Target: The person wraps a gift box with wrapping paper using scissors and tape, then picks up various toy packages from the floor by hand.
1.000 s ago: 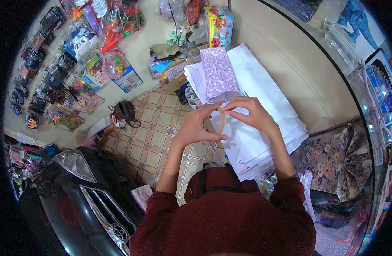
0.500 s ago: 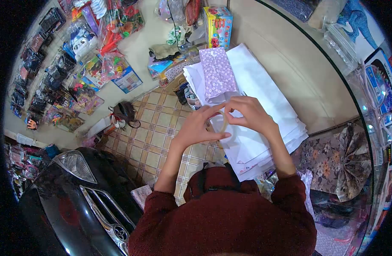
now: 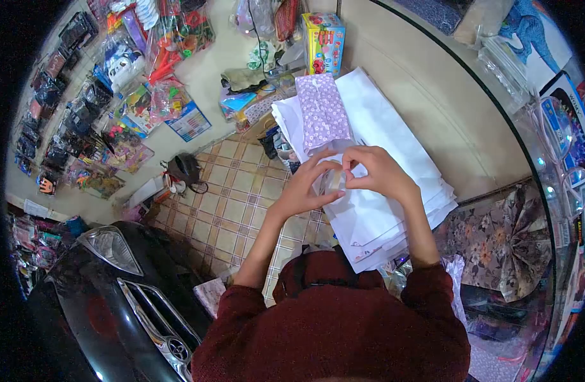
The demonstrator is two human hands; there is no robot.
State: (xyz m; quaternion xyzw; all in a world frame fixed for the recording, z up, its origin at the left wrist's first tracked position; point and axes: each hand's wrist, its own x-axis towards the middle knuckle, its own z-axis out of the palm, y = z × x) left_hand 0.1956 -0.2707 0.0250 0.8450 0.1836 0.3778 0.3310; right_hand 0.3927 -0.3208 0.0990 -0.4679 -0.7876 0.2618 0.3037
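My left hand (image 3: 304, 188) and my right hand (image 3: 376, 170) meet over a stack of white paper sheets (image 3: 381, 216). Between them they hold a roll of clear tape (image 3: 334, 181), the left gripping its near side and the right pinching at its top edge. A purple flowered paper bag (image 3: 321, 111) lies on the white stack just beyond the hands. Both sleeves are dark red.
A beige counter (image 3: 432, 108) carries the stack. A colourful toy box (image 3: 324, 41) stands at the back. Packaged toys (image 3: 127, 83) hang on the left wall. A black toy car (image 3: 108, 286) sits on the tiled floor (image 3: 235, 191). A glass case (image 3: 560, 146) is on the right.
The hands have drawn closer together and shifted slightly up and away, and the tape roll is now more covered by the fingers.
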